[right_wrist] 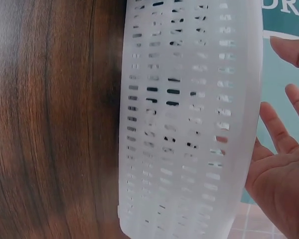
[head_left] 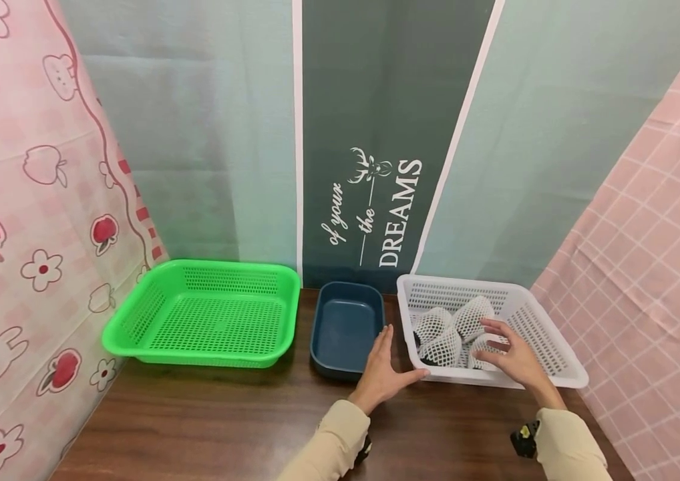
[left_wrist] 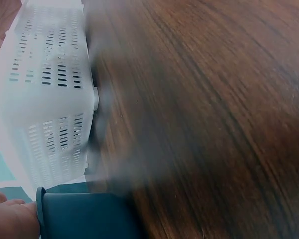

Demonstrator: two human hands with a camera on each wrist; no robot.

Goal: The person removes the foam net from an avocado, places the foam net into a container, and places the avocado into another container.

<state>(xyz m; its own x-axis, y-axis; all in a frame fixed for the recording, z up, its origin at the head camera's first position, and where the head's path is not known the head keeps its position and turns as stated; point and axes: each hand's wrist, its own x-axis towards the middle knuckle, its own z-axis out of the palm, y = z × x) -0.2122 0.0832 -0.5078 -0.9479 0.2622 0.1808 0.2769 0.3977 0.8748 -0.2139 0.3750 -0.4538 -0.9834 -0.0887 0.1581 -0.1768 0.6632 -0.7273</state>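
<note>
Twice noted an unclenched, empty grasp: left hand (head_left: pixel 383 375) by blue tray (head_left: pixel 346 331), right hand (head_left: pixel 517 357) over netted items (head_left: pixel 474 316) in white basket (head_left: pixel 561 337); likely called for gently cupping each.

the green basket (head_left: pixel 220 327) and white basket (head_left: pixel 547 347) look perforated plastic, the blue tray (head_left: pixel 346 334) smooth, the netting (head_left: pixel 473 318) foam-like, the table (head_left: pixel 214 421) glossy grained wood.

Cream sleeves (head_left: pixel 570 444), black wrist piece (head_left: pixel 522 443), yellow marking (head_left: pixel 525 431)
</note>
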